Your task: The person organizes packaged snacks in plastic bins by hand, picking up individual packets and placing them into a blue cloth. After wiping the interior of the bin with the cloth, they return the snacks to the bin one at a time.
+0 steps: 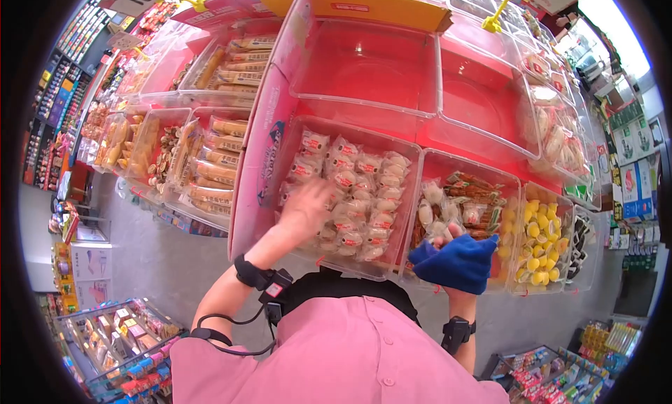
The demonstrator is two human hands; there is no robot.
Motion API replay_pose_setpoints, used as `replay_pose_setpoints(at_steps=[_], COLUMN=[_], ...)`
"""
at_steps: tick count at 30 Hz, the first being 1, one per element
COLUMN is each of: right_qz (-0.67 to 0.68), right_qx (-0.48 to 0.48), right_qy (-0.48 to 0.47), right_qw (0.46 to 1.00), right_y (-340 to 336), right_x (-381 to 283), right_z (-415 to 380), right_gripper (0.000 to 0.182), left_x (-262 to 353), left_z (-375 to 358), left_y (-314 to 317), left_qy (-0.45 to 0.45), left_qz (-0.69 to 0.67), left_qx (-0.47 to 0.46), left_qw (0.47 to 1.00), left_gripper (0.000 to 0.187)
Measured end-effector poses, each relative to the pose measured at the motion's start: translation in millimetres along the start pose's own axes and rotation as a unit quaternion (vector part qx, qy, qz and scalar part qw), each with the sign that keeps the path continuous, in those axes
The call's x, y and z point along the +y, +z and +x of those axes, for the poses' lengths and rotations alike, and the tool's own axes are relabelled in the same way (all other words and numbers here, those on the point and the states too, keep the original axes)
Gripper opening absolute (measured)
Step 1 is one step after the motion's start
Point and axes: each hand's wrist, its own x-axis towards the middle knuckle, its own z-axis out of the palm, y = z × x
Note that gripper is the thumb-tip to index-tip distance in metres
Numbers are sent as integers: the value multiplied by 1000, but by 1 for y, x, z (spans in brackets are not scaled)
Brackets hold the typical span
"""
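My left hand (308,209) is over the left side of a clear plastic bin (413,194) filled with rows of small wrapped white snacks (360,222). Motion blurs its fingers, so I cannot make out whether they grip a packet. A blue cloth (458,262) is bunched in my right hand (448,236), whose fingertips show above it. That hand is at the front of the neighbouring bin, which holds round white packets (435,213) and reddish-brown wrapped snacks (476,201).
A pink cardboard divider (262,117) stands left of the snack bin, with bins of long packaged rolls (218,162) beyond it. Yellow-capped items (540,243) fill a bin to the right. Two bins at the back, one (364,61) beside another (483,103), show red bottoms.
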Motion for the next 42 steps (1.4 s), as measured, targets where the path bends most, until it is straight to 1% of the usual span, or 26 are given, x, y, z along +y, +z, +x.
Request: replay_pose_setpoints(at_steps=[3, 4, 5, 6, 7, 8, 9, 11, 12, 14, 15, 16, 17, 19, 20, 23, 27, 28, 30, 34, 36, 38, 39, 40, 41, 42], right_qz=[-28, -271, -498, -499, -419, -332, -266, -279, -289, -358, -172, 23, 30, -1, -33, -178, -216, -120, -23, -189, -441, -435, -239, -31, -30, -269], right_qx=[8, -37, -77, -67, -105, -143, -98, -37, 20, 44, 53, 60, 78, 68, 54, 82, 79, 129, 175, 147, 214, 183, 55, -79, -79, -28], right_qy=[-13, -30, -40, -46, -126, -205, -173, -148, -116, -189, -103, -13, 7, -16, -37, -73, -122, -66, -13, 47, -21, -38, -65, -91, -94, -149], right_qw=[1000, 961, 863, 862, 893, 909, 943, 948, 950, 913, 978, 998, 997, 998, 997, 978, 965, 982, 984, 970, 871, 881, 967, 992, 992, 951], right_y=[15, 8, 6, 11, 16, 17, 5, -21, -40, -72, -67, -62, -57, -54, -53, -49, -75, -74, -73, -90, -56, -67, -95, -111, -111, -104], right_x=[6, 11, 13, 16, 19, 18, 16, 10, 11, 20, 17, 14, 12, 11, 11, 12, 15, 11, 2, -7, -16, -14, -5, 0, 0, -2], right_z=[9, 19, 24, 24, 23, 21, 23, 17, 11, 11, 10, 9, 4, 0, -1, 1, 0, -11, -19, -42, -57, -55, -47, -45, -50, -59], right_gripper=[31, 32, 33, 33, 30, 27, 19, 18, 18, 23, 25, 27, 27, 27, 26, 26, 26, 26, 27, 30, 24, 24, 24, 24, 24, 26], left_x=[66, 79, 93, 105, 112, 116, 118, 126, 128, 128, 129, 130, 133, 134, 137, 145, 150, 147, 147, 160, 179, 203, 212, 219, 225, 227], left_z=[26, 29, 32, 35, 39, 41, 43, 46, 45, 47, 48, 48, 47, 47, 48, 48, 54, 59, 71, 77, 76, 69, 62, 57, 57, 58], left_y=[-8, 2, 10, 13, 13, 14, 14, 14, 20, 33, 35, 42, 48, 58, 59, 61, 62, 59, 46, 40, 36, 44, 46, 44, 39, 45], left_qy=[84, 72, 80, 87, 60, 67, 28, -37, -34, 59, 92, 95, 48, -22, -21, -81, -87, -100, -119, -109, -29, 96, 136, 178, 209, 221], left_qz=[-333, -398, -438, -475, -484, -484, -477, -451, -450, -466, -453, -453, -505, -547, -547, -671, -625, -620, -706, -724, -682, -688, -677, -662, -642, -621], left_qx=[-73, -117, -136, -155, -216, -221, -227, -207, -213, -122, -131, -133, -170, -268, -271, -277, -159, -131, -102, -122, -171, -190, -258, -322, -376, -412], left_qw=[936, 907, 885, 862, 846, 844, 849, 868, 867, 874, 877, 876, 845, 793, 792, 683, 759, 767, 691, 671, 710, 694, 675, 653, 634, 629], left_gripper=[61, 66, 68, 70, 54, 54, 44, 22, 22, 21, 19, 19, 19, 20, 20, 13, 9, 8, 8, 14, 15, 12, 8, 5, 3, 4])
